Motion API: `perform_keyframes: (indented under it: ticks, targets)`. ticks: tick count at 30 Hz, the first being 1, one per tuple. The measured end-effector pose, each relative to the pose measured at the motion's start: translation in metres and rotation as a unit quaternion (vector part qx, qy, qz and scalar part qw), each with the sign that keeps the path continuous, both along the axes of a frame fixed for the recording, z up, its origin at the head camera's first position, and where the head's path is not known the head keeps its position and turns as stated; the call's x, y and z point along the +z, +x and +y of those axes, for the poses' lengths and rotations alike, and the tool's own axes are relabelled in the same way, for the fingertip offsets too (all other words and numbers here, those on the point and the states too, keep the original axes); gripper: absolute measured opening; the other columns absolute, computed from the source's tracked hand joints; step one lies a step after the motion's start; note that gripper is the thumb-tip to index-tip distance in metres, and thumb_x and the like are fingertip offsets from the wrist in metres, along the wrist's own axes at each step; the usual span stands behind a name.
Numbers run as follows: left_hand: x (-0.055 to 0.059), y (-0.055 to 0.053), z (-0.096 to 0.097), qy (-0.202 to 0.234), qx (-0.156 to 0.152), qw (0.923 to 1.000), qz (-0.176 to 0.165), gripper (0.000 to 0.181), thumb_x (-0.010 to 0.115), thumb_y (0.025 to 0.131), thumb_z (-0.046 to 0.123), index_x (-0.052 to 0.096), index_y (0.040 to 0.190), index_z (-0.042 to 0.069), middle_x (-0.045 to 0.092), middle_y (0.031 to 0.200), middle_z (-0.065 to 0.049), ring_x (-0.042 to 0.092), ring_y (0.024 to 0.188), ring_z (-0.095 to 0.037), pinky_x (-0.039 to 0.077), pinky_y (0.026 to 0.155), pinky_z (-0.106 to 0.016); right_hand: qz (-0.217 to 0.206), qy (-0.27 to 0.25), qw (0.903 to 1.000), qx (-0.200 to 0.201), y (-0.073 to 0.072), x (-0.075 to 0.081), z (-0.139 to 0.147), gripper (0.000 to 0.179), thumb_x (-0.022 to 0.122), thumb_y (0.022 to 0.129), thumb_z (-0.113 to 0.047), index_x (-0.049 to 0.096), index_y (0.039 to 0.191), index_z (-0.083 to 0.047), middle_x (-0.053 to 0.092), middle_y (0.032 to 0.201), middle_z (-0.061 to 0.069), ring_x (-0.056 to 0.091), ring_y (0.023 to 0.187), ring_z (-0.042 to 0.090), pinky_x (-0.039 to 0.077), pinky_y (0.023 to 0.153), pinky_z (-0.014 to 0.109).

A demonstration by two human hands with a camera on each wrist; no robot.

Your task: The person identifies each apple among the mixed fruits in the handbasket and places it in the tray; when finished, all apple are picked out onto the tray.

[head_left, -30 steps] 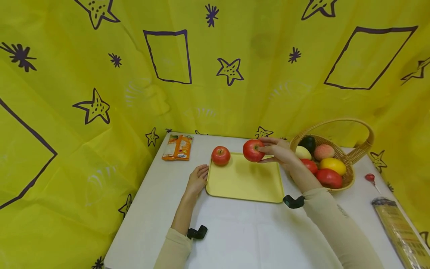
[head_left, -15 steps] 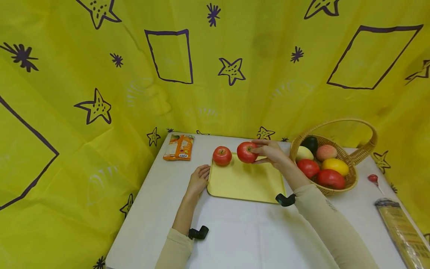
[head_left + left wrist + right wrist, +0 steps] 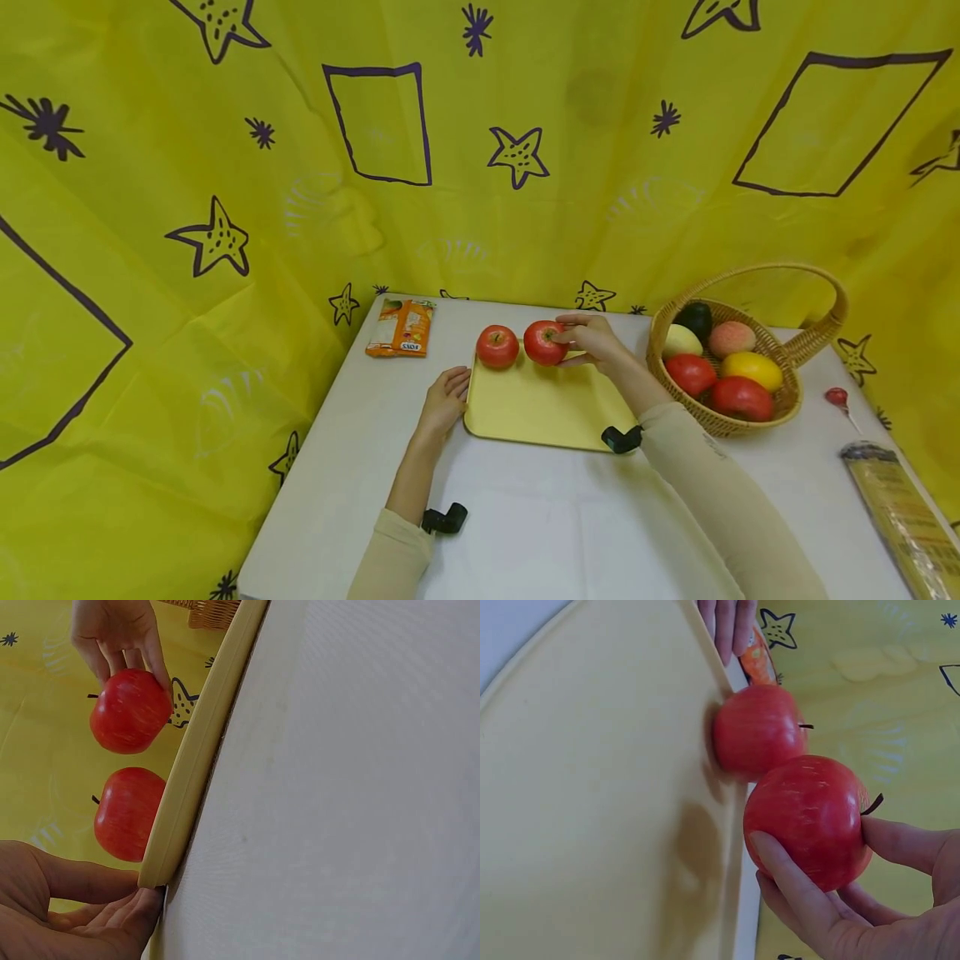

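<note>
My right hand (image 3: 597, 342) grips a red apple (image 3: 544, 343) by its sides, thumb near the stem and fingers curled round it. In the right wrist view a shadow falls on the tray below this held apple (image 3: 810, 825). A second red apple (image 3: 497, 347) sits at the far left corner of the pale yellow tray (image 3: 547, 412), just left of the held one. At the tray's left edge, my left hand (image 3: 444, 404) pinches the rim; the left wrist view has its thumb (image 3: 97, 880) against the rim and the fingers bent beneath.
A wicker basket (image 3: 791, 392) with a tall handle holds several fruits right of the tray. Behind left lies an orange snack packet (image 3: 400, 328). A red lollipop (image 3: 837, 397) and a long clear-wrapped package (image 3: 900, 517) lie at the right. A yellow patterned curtain (image 3: 450, 225) surrounds the table.
My right hand has carried its apple leftward and slightly lower, close to the apple on the tray. The left hand stays at the tray's edge.
</note>
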State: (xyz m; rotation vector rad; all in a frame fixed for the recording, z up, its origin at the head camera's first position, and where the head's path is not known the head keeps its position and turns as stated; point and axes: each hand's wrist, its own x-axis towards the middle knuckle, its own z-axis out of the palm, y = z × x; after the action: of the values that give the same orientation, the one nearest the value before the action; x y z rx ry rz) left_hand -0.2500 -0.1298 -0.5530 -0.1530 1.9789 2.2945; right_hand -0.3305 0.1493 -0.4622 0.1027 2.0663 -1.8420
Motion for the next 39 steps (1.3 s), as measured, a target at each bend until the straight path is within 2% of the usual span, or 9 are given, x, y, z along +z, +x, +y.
perform_keyframes:
  ticks: [11, 22, 25, 32, 39]
  targets:
    - [0.0, 0.0, 0.0, 0.004, -0.002, 1.0, -0.002, 0.082, 0.034, 0.074, -0.034, 0.037, 0.153, -0.01, 0.043, 0.155, -0.031, 0.039, 0.149, -0.04, 0.037, 0.124, -0.042, -0.017, 0.011, 0.9996, -0.02, -0.005, -0.008, -0.007, 0.061, 0.064, 0.096, -0.002, 0.045, 0.154, 0.002, 0.044, 0.152, 0.026, 0.061, 0.1, 0.027, 0.055, 0.1, 0.06]
    - [0.001, 0.001, 0.0, 0.003, -0.002, 1.0, -0.002, 0.082, 0.034, 0.075, -0.034, 0.037, 0.153, -0.01, 0.042, 0.156, -0.031, 0.039, 0.149, -0.041, 0.035, 0.125, -0.042, -0.019, 0.035, 0.9981, -0.046, -0.012, -0.024, -0.01, 0.06, 0.066, 0.095, -0.003, 0.048, 0.153, 0.0, 0.049, 0.147, 0.025, 0.061, 0.096, 0.024, 0.059, 0.097, 0.058]
    - [0.002, 0.001, 0.0, 0.001, 0.0, 1.0, -0.001, 0.081, 0.034, 0.075, -0.033, 0.038, 0.152, -0.01, 0.043, 0.156, -0.031, 0.039, 0.149, -0.041, 0.036, 0.125, -0.042, -0.023, 0.029, 0.998, -0.052, -0.013, -0.026, -0.012, 0.059, 0.067, 0.096, -0.005, 0.049, 0.152, -0.001, 0.05, 0.147, 0.026, 0.062, 0.099, 0.027, 0.059, 0.097, 0.056]
    - [0.003, 0.001, 0.0, -0.002, 0.001, 1.0, -0.002, 0.081, 0.035, 0.075, -0.033, 0.038, 0.152, -0.01, 0.043, 0.156, -0.031, 0.039, 0.149, -0.04, 0.036, 0.125, -0.043, -0.033, 0.021, 0.9985, -0.039, -0.012, -0.027, -0.011, 0.062, 0.066, 0.099, -0.011, 0.043, 0.155, 0.002, 0.051, 0.147, 0.029, 0.061, 0.121, 0.042, 0.056, 0.104, 0.054]
    - [0.001, 0.001, 0.0, -0.002, 0.0, 1.0, 0.004, 0.081, 0.033, 0.074, -0.034, 0.037, 0.152, -0.012, 0.042, 0.155, -0.033, 0.038, 0.149, -0.042, 0.035, 0.125, -0.043, -0.012, 0.042, 0.9987, -0.027, -0.007, -0.025, -0.004, 0.066, 0.065, 0.101, -0.017, 0.037, 0.158, 0.004, 0.053, 0.143, 0.027, 0.058, 0.123, 0.04, 0.052, 0.111, 0.055]
